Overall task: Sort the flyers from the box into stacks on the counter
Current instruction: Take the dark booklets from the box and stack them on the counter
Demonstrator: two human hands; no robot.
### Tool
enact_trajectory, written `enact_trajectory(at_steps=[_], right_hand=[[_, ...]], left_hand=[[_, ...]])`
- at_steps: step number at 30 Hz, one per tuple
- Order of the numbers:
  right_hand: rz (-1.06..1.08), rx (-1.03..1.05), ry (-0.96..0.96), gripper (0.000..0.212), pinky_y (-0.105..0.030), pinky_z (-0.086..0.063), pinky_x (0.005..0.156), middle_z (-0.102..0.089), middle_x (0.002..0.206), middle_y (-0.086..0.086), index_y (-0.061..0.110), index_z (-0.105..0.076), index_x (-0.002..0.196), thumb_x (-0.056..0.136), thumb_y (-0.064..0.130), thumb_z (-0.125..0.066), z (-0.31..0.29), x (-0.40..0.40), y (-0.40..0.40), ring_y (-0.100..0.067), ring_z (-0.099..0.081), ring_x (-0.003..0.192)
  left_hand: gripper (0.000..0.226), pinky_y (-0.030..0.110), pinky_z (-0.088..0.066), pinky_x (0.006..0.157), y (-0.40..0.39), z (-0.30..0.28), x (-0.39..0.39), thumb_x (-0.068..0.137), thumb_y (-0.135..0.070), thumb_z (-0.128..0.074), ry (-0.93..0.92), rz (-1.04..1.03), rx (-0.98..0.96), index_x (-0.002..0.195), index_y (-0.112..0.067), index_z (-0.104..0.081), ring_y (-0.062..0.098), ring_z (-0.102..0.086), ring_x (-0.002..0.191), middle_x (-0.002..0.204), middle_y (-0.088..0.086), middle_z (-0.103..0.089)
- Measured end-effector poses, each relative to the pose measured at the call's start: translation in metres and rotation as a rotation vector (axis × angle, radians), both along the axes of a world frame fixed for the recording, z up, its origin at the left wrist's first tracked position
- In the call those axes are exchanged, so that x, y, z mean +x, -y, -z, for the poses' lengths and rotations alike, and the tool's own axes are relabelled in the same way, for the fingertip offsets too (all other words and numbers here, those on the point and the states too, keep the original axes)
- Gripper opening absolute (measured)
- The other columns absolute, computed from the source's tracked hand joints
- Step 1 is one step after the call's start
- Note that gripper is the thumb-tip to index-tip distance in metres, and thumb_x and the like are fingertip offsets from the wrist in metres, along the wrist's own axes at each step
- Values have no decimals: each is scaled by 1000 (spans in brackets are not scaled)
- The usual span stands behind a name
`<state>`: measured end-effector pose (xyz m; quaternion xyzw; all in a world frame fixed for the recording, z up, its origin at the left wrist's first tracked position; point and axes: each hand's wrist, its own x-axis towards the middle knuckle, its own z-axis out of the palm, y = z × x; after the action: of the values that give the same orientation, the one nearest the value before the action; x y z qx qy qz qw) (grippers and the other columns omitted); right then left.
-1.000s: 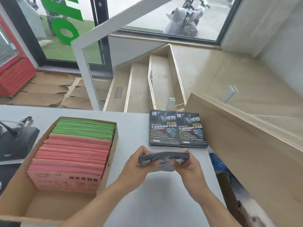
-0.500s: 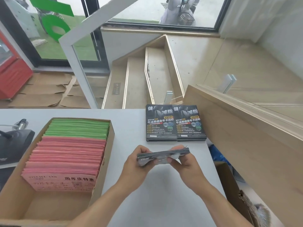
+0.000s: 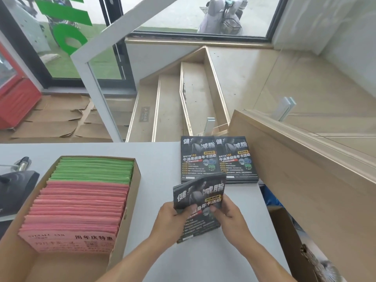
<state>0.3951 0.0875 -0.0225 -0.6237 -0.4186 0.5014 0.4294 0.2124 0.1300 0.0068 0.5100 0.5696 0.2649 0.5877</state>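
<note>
Your box [image 3: 130, 212] sits at the left of the counter [image 3: 162, 159], pink and green flyers standing on edge inside so each colour lifts out as a block; your left hand [image 3: 173, 222] pinches the black bundle [image 3: 200, 202] by its left edge, your right hand [image 3: 231, 216] clasps the right edge, squaring it before it joins the two black stacks [image 3: 217, 159] lying side by side beyond, probably; half a second ago you held the bundle flat and edge-on, and now its printed face is tilted up toward you.
</note>
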Motion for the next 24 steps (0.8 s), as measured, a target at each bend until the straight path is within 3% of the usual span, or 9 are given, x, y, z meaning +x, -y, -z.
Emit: enact_trajectory(at_steps=[5,9,12,15,17,20,24], right_hand=[[171,-35,-188,31,-41,-61,82,-75,111,-1,28,-58,127,100,13,-59,-16,16,-20,-22,-73,102],[342,14,-151,34,-34,-62,68,-77,102,4,36,-62,121,98,12,-63,-31,41,-49,-17,-75,93],[503,54,7,37,-33,-61,65,-76,101,7,37,-61,125,100,11,-62,-34,70,-82,-14,-75,86],[564,31,337,39,-35,-58,77,-73,105,12,38,-61,130,99,14,-60,-29,102,-116,-14,-72,93],[529,-38,512,38,-35,-57,76,-70,101,13,38,-58,133,100,19,-57,-24,116,-133,-15,-70,93],[481,-128,622,36,-28,-49,60,-67,95,9,30,-57,135,102,18,-54,-14,123,-152,-10,-65,80],[439,-230,806,35,-34,-49,73,-70,103,6,30,-55,134,101,19,-54,4,124,-163,-16,-61,83]], left_hand=[[15,31,-59,75,-38,-19,24,95,-34,-70,-2,14,-64,96,-20,-76,13,-76,76,84,-5,-79],[11,29,-58,75,-75,-21,57,94,-31,-71,26,10,-21,105,-30,-69,10,-74,84,93,-9,-78],[36,43,-56,95,-110,-1,70,92,-31,-71,-66,-36,16,125,-28,-58,15,-67,105,117,-6,-67],[67,41,-42,111,-137,23,65,90,-33,-71,-318,-96,36,148,-23,-41,20,-46,135,148,-1,-44],[80,43,-35,117,-146,30,61,91,-35,-71,-339,-107,-28,156,-19,-29,23,-35,145,160,1,-32],[71,45,-42,112,-153,37,65,90,-39,-73,-220,-70,-87,150,-26,-39,22,-50,133,150,-2,-50],[77,43,-43,111,-159,45,69,85,-50,-74,-162,-79,-126,151,-30,-38,21,-51,132,148,-7,-53]])
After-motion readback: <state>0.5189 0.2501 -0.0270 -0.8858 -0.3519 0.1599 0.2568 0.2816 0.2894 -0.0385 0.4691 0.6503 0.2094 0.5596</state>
